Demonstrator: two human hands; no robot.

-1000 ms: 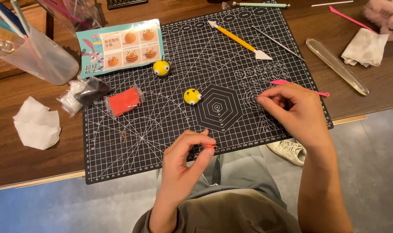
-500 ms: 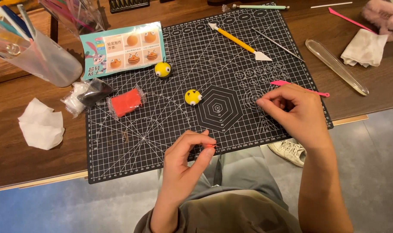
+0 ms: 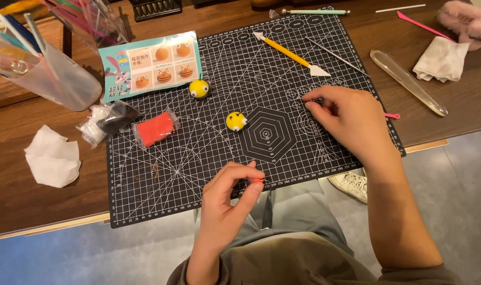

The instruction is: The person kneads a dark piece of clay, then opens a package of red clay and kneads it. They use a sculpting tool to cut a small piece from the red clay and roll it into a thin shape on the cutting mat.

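Note:
My left hand (image 3: 227, 203) hovers at the near edge of the black cutting mat (image 3: 172, 179) and pinches a tiny red bit of clay (image 3: 259, 181) between thumb and forefinger. My right hand (image 3: 349, 119) lies on the mat's right side with its fingers curled over a thin pink stick (image 3: 392, 115). Only the stick's right end shows past the hand. Two yellow clay balls with eyes sit on the mat, one (image 3: 236, 121) beside the hexagon print and one (image 3: 199, 88) farther back. A wrapped red clay block (image 3: 155, 128) lies to the left.
A picture card (image 3: 151, 63), black and white clay packets (image 3: 108, 119), a yellow-handled tool (image 3: 290, 53) and a metal needle (image 3: 335, 55) lie around the mat. A clear roller (image 3: 409, 82), tissues (image 3: 53, 158), a tool cup (image 3: 50, 74) and another person's fluffy pink sleeve (image 3: 470, 18) are farther off.
My right hand has slid up and left over the pink stick, covering most of it. My left hand keeps pinching the red bit in nearly the same place.

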